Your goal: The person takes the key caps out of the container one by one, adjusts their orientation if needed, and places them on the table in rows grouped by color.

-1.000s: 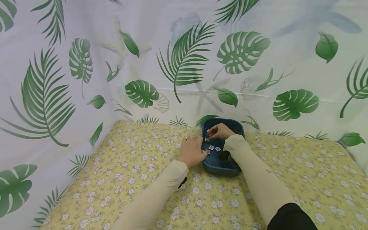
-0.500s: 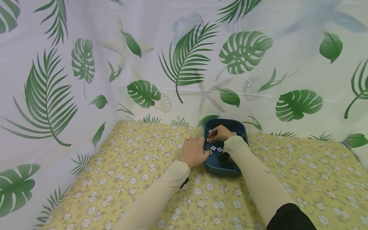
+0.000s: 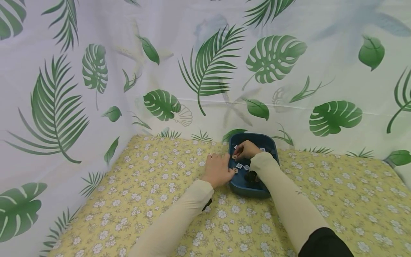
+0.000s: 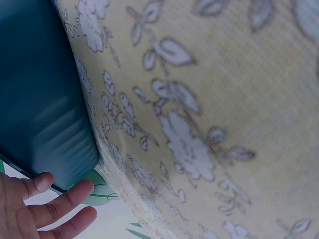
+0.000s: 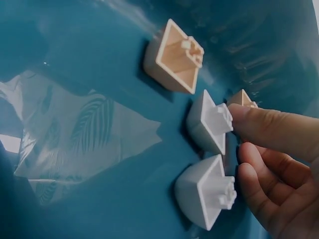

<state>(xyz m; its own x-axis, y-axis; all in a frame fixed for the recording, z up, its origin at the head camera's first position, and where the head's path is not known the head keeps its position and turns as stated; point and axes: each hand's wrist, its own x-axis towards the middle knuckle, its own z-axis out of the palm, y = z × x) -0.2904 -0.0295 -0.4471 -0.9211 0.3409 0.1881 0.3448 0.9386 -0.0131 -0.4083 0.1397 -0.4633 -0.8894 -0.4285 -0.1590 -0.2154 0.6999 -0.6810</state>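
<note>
A dark blue plastic basin [image 3: 248,192] stands on the flowered cloth. Inside it lie small keycaps, hollow side up: two white keycaps [image 5: 214,122] in a row, with an orange keycap [image 5: 174,59] near them. My right hand [image 3: 248,149] reaches into the basin, and its thumb and fingers pinch another orange keycap [image 5: 242,98] by the left wall; the thumb partly covers it. My left hand [image 3: 218,169] rests at the basin's left rim, fingers stretched out, thumb at the edge. In the left wrist view those fingers [image 4: 65,201] are spread and hold nothing.
More white keycaps lie in the basin, one white keycap [image 3: 262,150] to the right of my hand. A dark object [image 3: 252,176] sits at my right sleeve over the basin. The yellow flowered cloth [image 3: 160,207] ends at a leaf-printed curtain [image 3: 205,71] behind the basin.
The head view has shifted slightly, moving the whole scene a little to the right. My hands and the keycaps stay nearly in place relative to the basin.
</note>
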